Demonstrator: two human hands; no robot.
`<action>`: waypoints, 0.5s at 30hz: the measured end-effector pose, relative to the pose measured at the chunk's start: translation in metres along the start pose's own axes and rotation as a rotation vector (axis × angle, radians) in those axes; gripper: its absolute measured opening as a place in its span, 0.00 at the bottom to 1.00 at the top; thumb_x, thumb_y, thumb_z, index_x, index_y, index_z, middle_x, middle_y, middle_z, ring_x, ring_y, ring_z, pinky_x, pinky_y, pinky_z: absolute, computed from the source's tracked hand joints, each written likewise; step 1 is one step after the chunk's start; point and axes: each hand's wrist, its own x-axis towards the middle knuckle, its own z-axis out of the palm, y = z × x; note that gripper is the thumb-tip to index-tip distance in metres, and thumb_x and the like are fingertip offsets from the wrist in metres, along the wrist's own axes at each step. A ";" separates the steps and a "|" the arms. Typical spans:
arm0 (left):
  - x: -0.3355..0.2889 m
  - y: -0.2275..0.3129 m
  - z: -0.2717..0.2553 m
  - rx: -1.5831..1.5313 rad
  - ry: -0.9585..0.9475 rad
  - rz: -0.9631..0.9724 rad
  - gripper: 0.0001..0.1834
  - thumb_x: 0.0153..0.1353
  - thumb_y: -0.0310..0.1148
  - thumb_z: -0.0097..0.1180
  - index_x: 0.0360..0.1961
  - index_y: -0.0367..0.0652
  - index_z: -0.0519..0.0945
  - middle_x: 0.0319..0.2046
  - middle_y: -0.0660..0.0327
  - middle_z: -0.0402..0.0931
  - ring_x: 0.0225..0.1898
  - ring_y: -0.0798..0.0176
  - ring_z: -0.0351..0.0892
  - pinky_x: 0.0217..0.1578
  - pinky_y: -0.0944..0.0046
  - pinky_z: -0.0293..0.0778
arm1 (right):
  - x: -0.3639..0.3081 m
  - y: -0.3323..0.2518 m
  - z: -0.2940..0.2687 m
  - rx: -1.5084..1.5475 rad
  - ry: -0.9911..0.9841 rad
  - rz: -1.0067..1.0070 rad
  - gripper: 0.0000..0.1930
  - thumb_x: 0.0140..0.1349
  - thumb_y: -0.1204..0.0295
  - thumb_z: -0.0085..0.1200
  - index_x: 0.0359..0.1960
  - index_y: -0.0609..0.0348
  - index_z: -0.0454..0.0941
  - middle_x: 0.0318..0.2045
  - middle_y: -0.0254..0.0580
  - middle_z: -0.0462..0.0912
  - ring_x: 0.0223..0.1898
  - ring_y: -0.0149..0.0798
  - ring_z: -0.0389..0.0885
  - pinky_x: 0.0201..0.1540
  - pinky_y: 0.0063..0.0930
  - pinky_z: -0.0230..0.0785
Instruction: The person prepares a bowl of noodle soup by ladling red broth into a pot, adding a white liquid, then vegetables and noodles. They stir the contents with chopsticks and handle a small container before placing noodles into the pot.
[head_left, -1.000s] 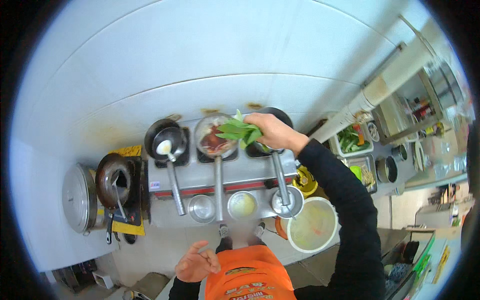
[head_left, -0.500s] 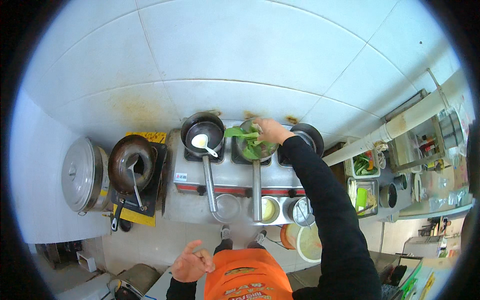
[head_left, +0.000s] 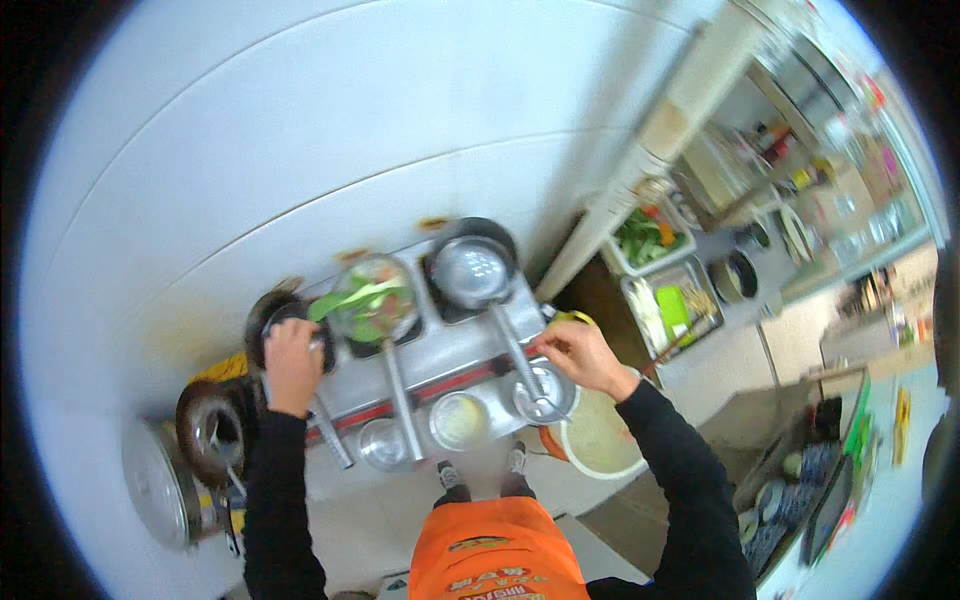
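My left hand [head_left: 293, 367] is over the dark left pan [head_left: 262, 325], fingers curled down near where its handle joins. Whatever they hold is hidden, and the white ladle does not show. My right hand [head_left: 585, 358] is at the stove's front right, thumb and fingertips pinched together close to the right pan's handle [head_left: 515, 345]. I cannot make out anything between them. The right pan [head_left: 472, 270] holds what looks like clear liquid. Leafy greens [head_left: 365, 298] lie in the middle pan [head_left: 395, 370], some leaves over its left rim.
Metal bowls, one a pale yellow-filled bowl [head_left: 459, 420], line the stove's front edge. A white bucket [head_left: 605, 440] stands below my right forearm. At right are a vegetable basket [head_left: 628, 262] and a tray [head_left: 700, 335]. A dark wok [head_left: 205, 430] and lidded pot [head_left: 155, 485] stand left.
My view has turned right. My right hand has left the greens, which are now in the middle pan, and moved to the stove's front right. My left hand has risen to the left pan.
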 end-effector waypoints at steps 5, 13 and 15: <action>0.075 -0.020 0.065 0.479 -0.207 0.194 0.09 0.58 0.30 0.55 0.39 0.43 0.82 0.42 0.55 0.79 0.51 0.50 0.75 0.50 0.51 0.69 | -0.164 0.117 -0.069 -0.152 0.172 0.478 0.07 0.62 0.76 0.59 0.40 0.63 0.84 0.36 0.51 0.87 0.35 0.51 0.87 0.40 0.40 0.80; 0.097 -0.014 0.078 0.471 -0.364 0.167 0.09 0.52 0.33 0.65 0.32 0.40 0.84 0.42 0.54 0.79 0.52 0.48 0.75 0.51 0.48 0.70 | -0.266 0.293 -0.117 -0.479 0.291 0.733 0.13 0.60 0.77 0.55 0.46 0.56 0.84 0.43 0.52 0.84 0.43 0.57 0.84 0.46 0.47 0.78; 0.094 -0.004 0.080 0.464 -0.364 0.143 0.11 0.49 0.35 0.69 0.32 0.40 0.84 0.43 0.53 0.79 0.52 0.47 0.74 0.50 0.48 0.70 | -0.254 0.320 -0.112 -0.553 0.211 0.700 0.14 0.61 0.76 0.55 0.49 0.55 0.83 0.45 0.54 0.78 0.48 0.58 0.81 0.49 0.48 0.77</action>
